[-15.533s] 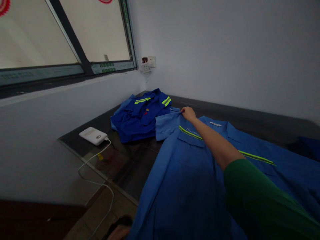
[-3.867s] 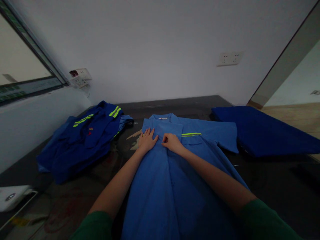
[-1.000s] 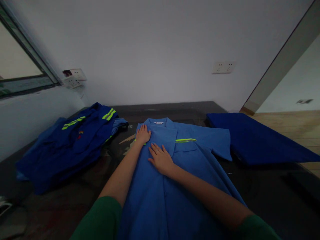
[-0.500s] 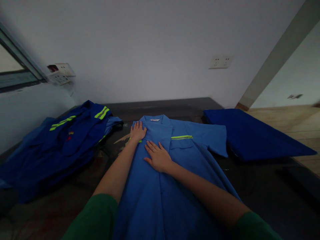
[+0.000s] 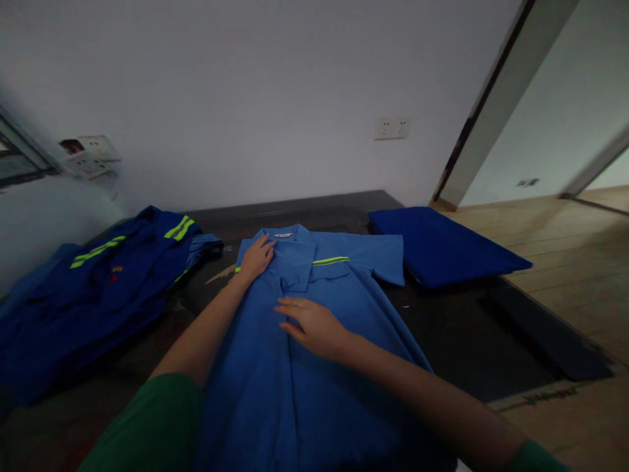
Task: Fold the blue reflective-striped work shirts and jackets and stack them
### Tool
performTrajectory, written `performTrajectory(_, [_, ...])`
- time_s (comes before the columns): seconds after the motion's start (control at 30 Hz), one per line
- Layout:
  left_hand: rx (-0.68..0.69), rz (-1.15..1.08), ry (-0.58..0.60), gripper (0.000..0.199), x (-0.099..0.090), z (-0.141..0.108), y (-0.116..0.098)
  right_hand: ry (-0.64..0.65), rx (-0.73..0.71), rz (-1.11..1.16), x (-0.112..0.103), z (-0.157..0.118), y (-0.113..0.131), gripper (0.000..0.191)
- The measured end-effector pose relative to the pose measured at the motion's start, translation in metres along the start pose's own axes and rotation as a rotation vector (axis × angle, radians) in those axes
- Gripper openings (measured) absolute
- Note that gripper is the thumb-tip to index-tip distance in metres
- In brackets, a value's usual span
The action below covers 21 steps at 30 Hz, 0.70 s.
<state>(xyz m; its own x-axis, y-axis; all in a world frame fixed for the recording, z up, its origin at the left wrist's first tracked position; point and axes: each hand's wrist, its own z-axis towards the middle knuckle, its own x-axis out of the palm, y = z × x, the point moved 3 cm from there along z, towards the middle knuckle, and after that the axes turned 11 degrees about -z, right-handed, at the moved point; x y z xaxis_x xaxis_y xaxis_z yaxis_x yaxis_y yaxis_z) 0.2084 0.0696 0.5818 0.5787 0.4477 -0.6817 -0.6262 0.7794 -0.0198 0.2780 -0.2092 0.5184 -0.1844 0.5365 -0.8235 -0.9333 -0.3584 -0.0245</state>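
A light blue short-sleeved garment [image 5: 344, 314] with a yellow-green stripe lies spread on the dark table [image 5: 437, 334], its collar toward the wall. My left hand [image 5: 258, 257] rests on its upper left part below the collar, fingers extended. Near the middle front, my right hand [image 5: 314, 324] is at the garment's front edge, thumb and fingers apart. A small fold of cloth is raised just beyond the fingertips, and nothing shows between them.
Darker blue garments [image 5: 132, 269] with reflective stripes are heaped at the left. A flat blue item [image 5: 442, 242] lies at the right, with a dark flat slab [image 5: 545, 331] nearer the table edge. The wall [image 5: 255, 105] rises behind.
The view has turned to the right. My right hand has moved down the garment's front, and its fingers have lifted from lying flat. The cloth there is now rumpled. My left hand is still near the collar.
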Motion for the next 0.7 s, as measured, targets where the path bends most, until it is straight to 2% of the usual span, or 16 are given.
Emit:
performTrajectory(0.07, [-0.014, 0.02, 0.12, 0.051, 0.001, 0.0, -0.001, -0.024, 0.034, 0.145, -0.026, -0.05, 0.003, 0.035])
performTrajectory(0.13, [-0.032, 0.054, 0.147, 0.054, -0.003, 0.001, -0.006, -0.058, 0.141, 0.295, -0.046, -0.104, 0.001, 0.032])
performTrajectory(0.23, [0.004, 0.074, -0.018, 0.056, -0.017, 0.006, -0.034, -0.145, 0.417, 0.422, -0.059, -0.187, -0.015, 0.029])
performTrajectory(0.3, [0.069, 0.024, -0.104, 0.053, -0.024, 0.009, -0.073, -0.178, 0.59, 0.485, -0.054, -0.235, -0.03, 0.033])
performTrajectory(0.33, [0.113, -0.015, -0.098, 0.051, -0.024, 0.01, -0.098, -0.182, 0.664, 0.523, -0.048, -0.256, -0.037, 0.036])
performTrajectory(0.43, [0.275, -0.151, 0.037, 0.047, -0.014, 0.009, -0.186, -0.251, 0.886, 0.566, -0.024, -0.299, -0.057, 0.046])
performTrajectory(0.5, [0.361, -0.2, 0.138, 0.058, 0.0, 0.003, -0.244, -0.276, 0.957, 0.544, -0.007, -0.312, -0.063, 0.049])
performTrajectory(0.57, [0.435, -0.195, 0.222, 0.072, 0.017, -0.008, -0.292, -0.287, 0.966, 0.507, 0.009, -0.317, -0.066, 0.05])
performTrajectory(0.63, [0.49, -0.149, 0.257, 0.076, 0.032, -0.02, -0.328, -0.305, 0.956, 0.476, 0.023, -0.321, -0.065, 0.05])
performTrajectory(0.7, [0.513, -0.095, 0.224, 0.068, 0.043, -0.028, -0.349, -0.331, 0.933, 0.471, 0.036, -0.324, -0.063, 0.054])
